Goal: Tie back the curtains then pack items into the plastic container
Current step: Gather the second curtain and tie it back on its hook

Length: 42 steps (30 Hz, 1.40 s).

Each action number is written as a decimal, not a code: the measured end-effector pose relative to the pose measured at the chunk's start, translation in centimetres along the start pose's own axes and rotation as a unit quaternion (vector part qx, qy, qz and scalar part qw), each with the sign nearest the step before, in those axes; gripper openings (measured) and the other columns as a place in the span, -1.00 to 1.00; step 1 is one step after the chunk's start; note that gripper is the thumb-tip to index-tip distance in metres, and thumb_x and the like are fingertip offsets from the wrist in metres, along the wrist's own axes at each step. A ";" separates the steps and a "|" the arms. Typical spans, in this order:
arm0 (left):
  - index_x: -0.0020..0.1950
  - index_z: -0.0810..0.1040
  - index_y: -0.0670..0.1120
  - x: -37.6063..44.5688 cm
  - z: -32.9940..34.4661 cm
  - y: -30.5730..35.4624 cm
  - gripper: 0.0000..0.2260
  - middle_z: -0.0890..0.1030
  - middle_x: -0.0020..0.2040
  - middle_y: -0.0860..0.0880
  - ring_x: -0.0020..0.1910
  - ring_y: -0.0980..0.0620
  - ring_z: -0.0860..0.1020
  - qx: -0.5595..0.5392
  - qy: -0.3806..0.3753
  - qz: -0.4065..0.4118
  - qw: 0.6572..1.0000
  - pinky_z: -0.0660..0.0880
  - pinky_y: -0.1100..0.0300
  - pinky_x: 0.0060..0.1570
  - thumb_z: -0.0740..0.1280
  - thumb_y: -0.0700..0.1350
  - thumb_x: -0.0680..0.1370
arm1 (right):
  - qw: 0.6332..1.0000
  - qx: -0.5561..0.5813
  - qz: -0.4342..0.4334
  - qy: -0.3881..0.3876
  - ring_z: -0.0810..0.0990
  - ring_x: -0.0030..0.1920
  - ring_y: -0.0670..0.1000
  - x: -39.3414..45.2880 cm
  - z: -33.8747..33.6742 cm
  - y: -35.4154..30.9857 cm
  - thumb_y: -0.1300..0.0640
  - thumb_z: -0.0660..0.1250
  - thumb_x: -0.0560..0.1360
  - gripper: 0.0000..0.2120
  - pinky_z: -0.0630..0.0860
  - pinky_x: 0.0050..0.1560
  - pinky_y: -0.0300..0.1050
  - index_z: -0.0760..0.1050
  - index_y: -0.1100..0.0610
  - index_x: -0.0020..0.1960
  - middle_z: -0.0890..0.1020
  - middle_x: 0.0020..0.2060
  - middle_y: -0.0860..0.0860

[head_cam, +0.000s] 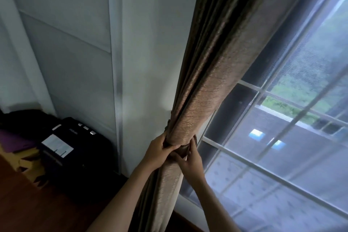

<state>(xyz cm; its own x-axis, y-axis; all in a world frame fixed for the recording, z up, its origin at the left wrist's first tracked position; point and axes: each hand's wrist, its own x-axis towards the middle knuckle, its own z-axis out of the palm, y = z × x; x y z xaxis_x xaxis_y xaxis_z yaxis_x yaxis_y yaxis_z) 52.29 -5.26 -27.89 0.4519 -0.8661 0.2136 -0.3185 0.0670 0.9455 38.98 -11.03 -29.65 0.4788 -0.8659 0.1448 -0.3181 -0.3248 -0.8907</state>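
Both hands are held against the gathered curtain [199,111], whose long axis runs steeply up beside the window [282,137]. The tieback band [183,149] is pinched by the left hand [160,149] and the right hand [191,160], equally near.

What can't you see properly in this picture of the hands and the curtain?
- Head view: the tie band is mostly covered by the left hand and right hand.
- The curtain is cut off by the top and bottom edges.
- The plastic container is not in view.
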 end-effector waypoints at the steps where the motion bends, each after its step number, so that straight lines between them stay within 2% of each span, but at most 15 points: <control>1: 0.37 0.45 -0.09 0.1 0.0 -0.2 -0.51 0.61 0.17 0.04 0.16 0.12 0.57 0.002 -0.002 -0.002 1.000 0.43 0.49 0.06 0.46 -0.07 0.47 | 1.000 -0.021 0.001 0.009 0.54 0.24 -0.08 0.3 0.2 -0.7 -0.01 0.46 0.35 -0.28 0.53 0.21 0.04 0.22 -0.32 0.40 0.53 0.28 -0.10; 4: 0.37 0.45 -0.06 0.3 -0.4 -0.5 -0.52 0.59 0.20 0.05 0.16 0.16 0.54 0.006 0.006 -0.019 1.000 0.40 0.53 0.06 0.45 -0.04 0.48 | 0.999 -0.047 -0.006 0.023 0.61 0.04 -0.09 1.2 0.8 -1.6 0.14 0.39 0.40 -0.42 0.59 0.04 0.03 0.27 -0.47 0.14 0.63 0.03 -0.11; 9: 0.41 0.38 0.00 0.0 -0.3 -0.6 -0.50 0.57 0.25 0.05 0.22 0.16 0.52 -0.025 -0.022 -0.033 0.999 0.45 0.23 0.24 0.40 0.01 0.51 | 0.999 -0.002 -0.015 0.050 0.58 -0.04 -0.22 0.6 1.9 -1.8 0.27 0.30 0.49 -0.61 0.55 -0.08 -0.23 0.38 -0.17 0.14 0.62 -0.04 -0.16; 12: 0.40 0.36 -0.05 -0.2 0.4 -0.4 -0.52 0.48 0.26 0.00 0.24 0.12 0.48 -0.024 -0.008 -0.043 0.999 0.40 0.33 0.22 0.39 -0.04 0.52 | 0.997 0.008 -0.029 0.078 0.57 -0.07 -0.26 0.5 2.0 -1.7 0.29 0.27 0.52 -0.68 0.48 -0.13 -0.38 0.41 -0.10 0.11 0.61 -0.06 -0.16; 15: 0.33 0.40 -0.08 -0.2 0.7 0.3 -0.59 0.37 0.18 -0.05 0.15 0.12 0.42 0.004 0.018 -0.047 0.999 0.30 0.55 0.08 0.40 -0.11 0.51 | 0.996 0.016 -0.031 0.082 0.59 -0.06 -0.22 0.7 2.1 -1.5 0.26 0.30 0.52 -0.73 0.54 -0.10 -0.27 0.45 -0.07 0.11 0.62 -0.06 -0.16; 18: 0.14 0.49 -0.01 -0.2 0.4 0.8 -0.75 0.51 0.08 -0.06 0.06 0.07 0.51 -0.051 0.004 -0.063 0.997 0.43 0.28 0.08 0.37 -0.15 0.48 | 0.995 0.006 -0.038 0.092 0.57 -0.03 -0.17 0.7 2.1 -1.5 0.27 0.31 0.49 -0.65 0.54 -0.04 -0.16 0.41 -0.15 0.10 0.60 -0.05 -0.18; 21: 0.09 0.47 0.01 0.4 -0.3 0.8 -0.68 0.58 -0.12 -0.02 -0.11 0.05 0.54 -0.191 0.032 -0.126 0.973 0.45 0.23 -0.12 0.25 -0.11 0.34 | 0.995 -0.008 -0.038 0.091 0.55 -0.01 -0.04 0.5 1.7 -1.5 0.35 0.27 0.45 -0.58 0.49 0.00 -0.12 0.41 -0.13 0.12 0.53 -0.10 -0.32; 24: 0.10 0.51 -0.03 1.9 -1.6 0.7 -0.84 0.59 -0.16 -0.01 -0.14 0.02 0.54 -0.148 0.078 -0.155 0.974 0.45 0.22 -0.17 0.23 -0.12 0.54 | 0.997 -0.031 -0.039 0.064 0.54 0.01 0.01 0.6 1.4 -0.9 0.31 0.30 0.47 -0.68 0.52 0.05 -0.01 0.47 0.02 0.17 0.48 -0.12 -0.39; 27: -0.06 0.60 -0.08 4.0 -1.8 0.9 -0.85 0.64 -0.16 0.02 -0.19 0.13 0.55 -0.017 0.000 -0.119 0.993 0.49 0.22 -0.13 0.23 -0.18 0.59 | 0.997 -0.040 -0.039 0.050 0.54 0.08 0.01 0.7 1.1 -0.7 0.30 0.28 0.47 -0.63 0.53 0.13 0.05 0.47 0.06 0.25 0.54 -0.03 -0.26; 29: -0.15 0.62 -0.11 5.3 -1.2 1.0 -0.84 0.63 -0.19 0.00 -0.20 0.10 0.54 0.043 -0.069 -0.130 0.988 0.49 0.16 -0.11 0.28 -0.18 0.57 | 0.997 -0.048 -0.031 0.045 0.52 0.14 0.01 0.9 0.7 -0.6 0.29 0.28 0.48 -0.62 0.51 0.18 0.08 0.46 0.06 0.28 0.57 0.08 -0.14; 33: -0.38 0.50 0.00 7.3 0.1 0.7 -0.68 0.51 -0.40 0.11 -0.30 0.08 0.47 0.073 -0.121 -0.153 0.978 0.41 0.26 -0.31 0.32 -0.26 0.55 | 0.998 -0.038 -0.051 0.021 0.50 0.21 -0.07 1.7 -0.8 -0.4 0.30 0.28 0.46 -0.55 0.49 0.23 -0.06 0.44 0.07 0.32 0.55 0.21 -0.11; 36: -0.29 0.52 -0.03 7.3 0.5 1.3 -0.75 0.53 -0.42 0.14 -0.29 0.10 0.50 0.044 -0.179 -0.151 0.971 0.48 0.28 -0.31 0.35 -0.31 0.53 | 0.998 -0.045 -0.039 -0.022 0.52 0.20 -0.10 2.1 -2.2 -0.6 0.29 0.31 0.45 -0.54 0.47 0.17 -0.24 0.45 0.06 0.33 0.58 0.19 -0.09; 39: 0.06 0.52 -0.08 6.9 0.1 2.4 -0.83 0.52 -0.12 0.16 -0.12 0.26 0.46 0.031 -0.254 -0.073 0.964 0.46 0.44 -0.14 0.33 -0.31 0.54 | 0.996 -0.060 -0.024 -0.057 0.56 0.13 0.01 2.3 -3.5 -0.8 0.27 0.33 0.44 -0.66 0.51 0.16 -0.07 0.53 0.10 0.21 0.63 0.06 -0.06; 41: 0.11 0.52 -0.10 6.9 0.1 2.4 -0.84 0.52 -0.04 0.09 -0.05 0.19 0.47 0.053 -0.261 -0.052 0.962 0.46 0.33 0.00 0.32 -0.28 0.56 | 0.996 -0.064 -0.016 -0.065 0.57 0.10 0.03 2.2 -3.9 -0.8 0.28 0.35 0.44 -0.71 0.53 0.14 -0.01 0.56 0.10 0.15 0.63 -0.01 -0.10; 42: 0.07 0.57 -0.12 6.7 0.2 2.3 -0.88 0.56 -0.04 0.03 -0.04 0.13 0.51 0.072 -0.230 -0.042 0.970 0.47 0.25 0.02 0.32 -0.26 0.56 | 0.996 -0.066 -0.015 -0.059 0.57 0.08 0.03 2.1 -3.9 -0.7 0.28 0.35 0.45 -0.72 0.54 0.12 -0.01 0.56 0.08 0.13 0.61 -0.05 -0.16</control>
<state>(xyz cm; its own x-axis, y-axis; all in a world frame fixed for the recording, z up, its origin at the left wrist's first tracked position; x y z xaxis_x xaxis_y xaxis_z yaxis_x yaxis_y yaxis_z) 54.45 -10.99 -24.35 0.0730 -0.9970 -0.0268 -0.4247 -0.0553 0.9036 37.04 -14.10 -27.01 0.5798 -0.8070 0.1122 -0.4037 -0.4042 -0.8208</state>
